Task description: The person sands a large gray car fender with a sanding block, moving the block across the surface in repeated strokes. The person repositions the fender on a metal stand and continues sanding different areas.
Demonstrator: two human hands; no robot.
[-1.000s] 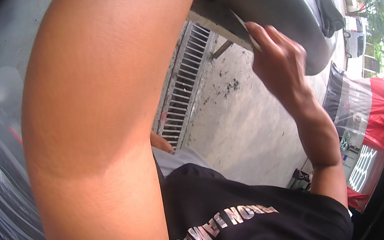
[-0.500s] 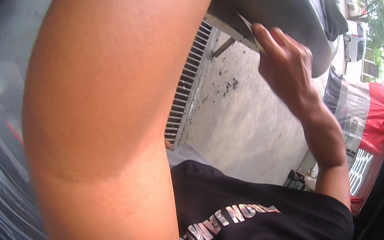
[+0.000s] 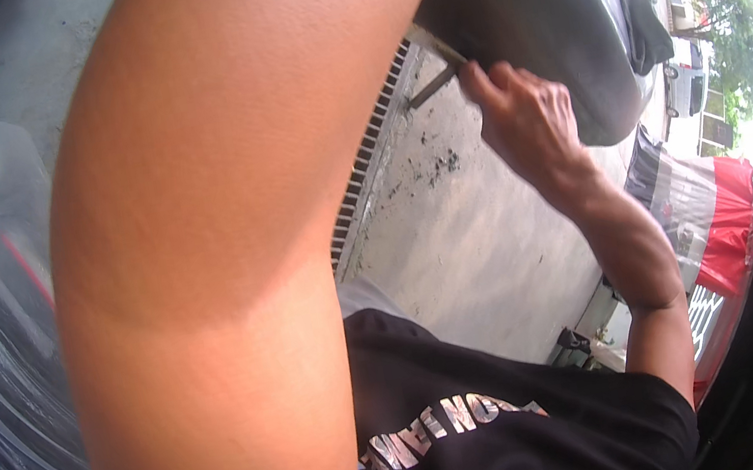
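Note:
My left arm (image 3: 189, 187) fills the left half of the view, and its hand lies beyond the upper edge. At the upper middle my right hand (image 3: 526, 115) is closed, knuckles up, close against the underside of a large dark grey curved piece (image 3: 549, 17). A thin pointed blade showed from its fingers half a second ago; now the hand hides it. Next to the fingertips runs a pale narrow beam (image 3: 440, 46) with a dark bar (image 3: 433, 86) slanting down from it. My left hand's hold cannot be seen.
Dark crumbs (image 3: 446, 162) lie on the concrete floor (image 3: 457, 241) beside a slotted drain grate (image 3: 357, 178). Clear plastic sheeting (image 3: 2, 347) covers something at far left. A dark cloth (image 3: 645, 21) hangs over the curved piece. A red and grey tarp (image 3: 728, 206) is at right.
My right hand has shifted left along the underside of the curved piece. The blade tip that stuck out past its fingers has gone out of sight.

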